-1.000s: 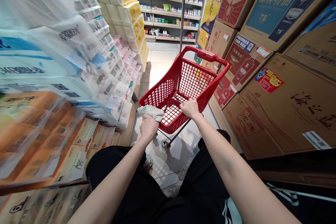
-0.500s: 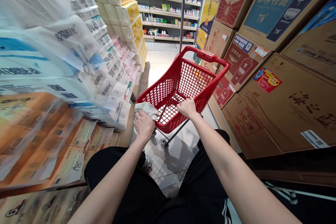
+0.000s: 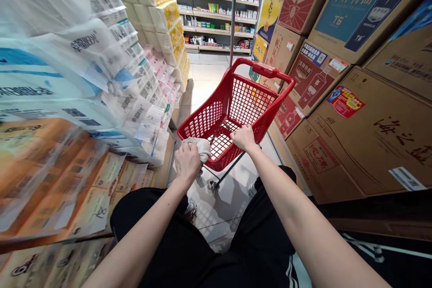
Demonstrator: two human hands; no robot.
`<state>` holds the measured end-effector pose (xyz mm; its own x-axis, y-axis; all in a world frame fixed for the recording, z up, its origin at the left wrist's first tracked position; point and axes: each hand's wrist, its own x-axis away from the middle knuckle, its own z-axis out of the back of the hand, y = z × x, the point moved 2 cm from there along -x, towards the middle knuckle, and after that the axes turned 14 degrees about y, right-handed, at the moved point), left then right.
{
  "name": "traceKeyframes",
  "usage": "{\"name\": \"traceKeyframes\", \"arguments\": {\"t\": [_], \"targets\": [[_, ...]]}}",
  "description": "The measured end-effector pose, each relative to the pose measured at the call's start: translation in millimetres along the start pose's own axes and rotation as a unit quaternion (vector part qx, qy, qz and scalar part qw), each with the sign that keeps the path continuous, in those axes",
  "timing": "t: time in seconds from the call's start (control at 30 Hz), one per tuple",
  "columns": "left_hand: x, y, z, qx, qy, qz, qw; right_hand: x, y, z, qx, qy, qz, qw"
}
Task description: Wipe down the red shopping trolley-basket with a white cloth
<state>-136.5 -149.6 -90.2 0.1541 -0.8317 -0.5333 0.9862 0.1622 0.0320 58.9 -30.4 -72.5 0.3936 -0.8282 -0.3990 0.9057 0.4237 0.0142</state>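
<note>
A red plastic shopping cart (image 3: 251,91) with latticed basket walls stands on the floor between my legs, on grey metal legs with small wheels. My left hand (image 3: 187,160) is closed on a pale grey cloth (image 3: 201,148), which lies against the near left corner of the basket's rim. Gripping the near rim further right is my right hand (image 3: 243,138), its fingers curled over the edge. The fingertips of both hands are partly hidden. Through the basket's lattice floor, light tiles show.
Wrapped tissue packs (image 3: 124,94) are stacked high on the left, above orange packs (image 3: 50,175). Cardboard cartons (image 3: 364,130) form a wall on the right. Store shelves (image 3: 216,13) with small goods stand at the back, and a grey pole (image 3: 233,22) rises behind the cart.
My left hand has slid the cloth a little to the right and down along the near corner of the rim. My right hand keeps its hold on the rim.
</note>
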Motion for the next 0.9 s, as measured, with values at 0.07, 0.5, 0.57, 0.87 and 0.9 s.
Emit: {"name": "traceKeyframes", "arguments": {"t": [0.07,0.5,0.57,0.87,0.9], "targets": [[4.1,1.2,3.5,0.018,0.001,-0.034,0.999,0.2,0.9,1.5,0.000,-0.001,-0.002,1.000],[5.9,-7.9,10.3,0.181,-0.034,-0.192,0.964,0.3,2.3,1.9,0.009,0.007,0.000,1.000],[3.1,-8.7,12.3,0.197,-0.059,-0.242,0.948,0.2,1.9,1.3,0.010,0.014,0.001,1.000],[-6.0,-7.3,19.3,0.225,-0.154,-0.303,0.913,0.3,3.9,1.9,0.006,0.011,0.000,1.000],[-7.1,-7.5,18.8,0.228,-0.166,-0.298,0.912,0.7,4.5,2.4,0.005,0.011,0.000,1.000]]}}
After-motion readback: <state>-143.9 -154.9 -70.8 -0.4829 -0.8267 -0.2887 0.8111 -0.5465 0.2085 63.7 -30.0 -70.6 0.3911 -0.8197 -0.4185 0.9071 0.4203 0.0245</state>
